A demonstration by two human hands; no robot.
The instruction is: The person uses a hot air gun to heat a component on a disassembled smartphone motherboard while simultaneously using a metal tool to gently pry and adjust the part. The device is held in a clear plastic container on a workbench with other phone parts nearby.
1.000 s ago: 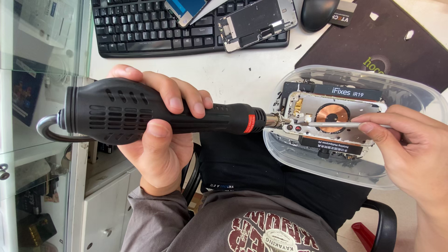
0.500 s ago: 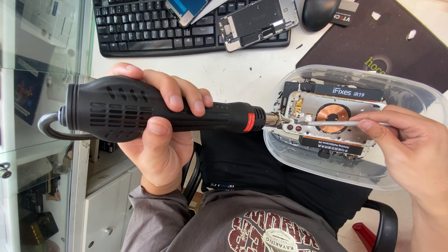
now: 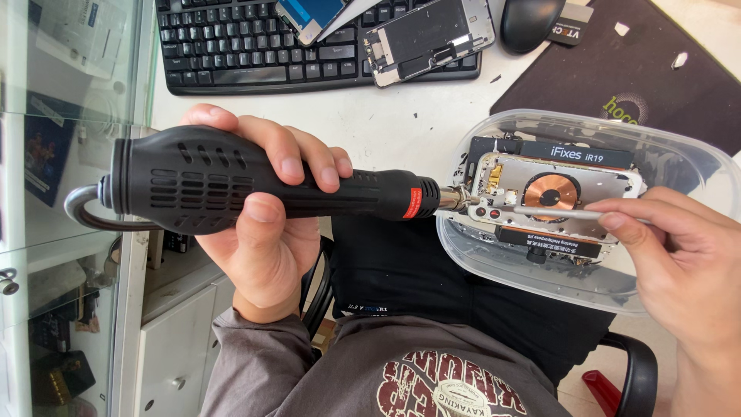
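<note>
My left hand [image 3: 262, 232] grips a thick black hot-air tool [image 3: 255, 189] with a red band near its metal nozzle. The nozzle points right at an opened phone body [image 3: 556, 193] with a copper coil, clamped in a black holder [image 3: 540, 150]. Phone and holder lie in a clear plastic tub [image 3: 679, 170] at the desk edge. My right hand [image 3: 679, 262] pinches thin metal tweezers [image 3: 548, 211], whose tip rests on the phone's left end beside the nozzle.
A black keyboard [image 3: 255, 46] lies at the back with a phone screen [image 3: 309, 15] and a stripped phone frame [image 3: 428, 35] on it. A black mouse [image 3: 532, 23] and dark mat [image 3: 617, 69] sit at right. A glass cabinet [image 3: 62, 154] stands left.
</note>
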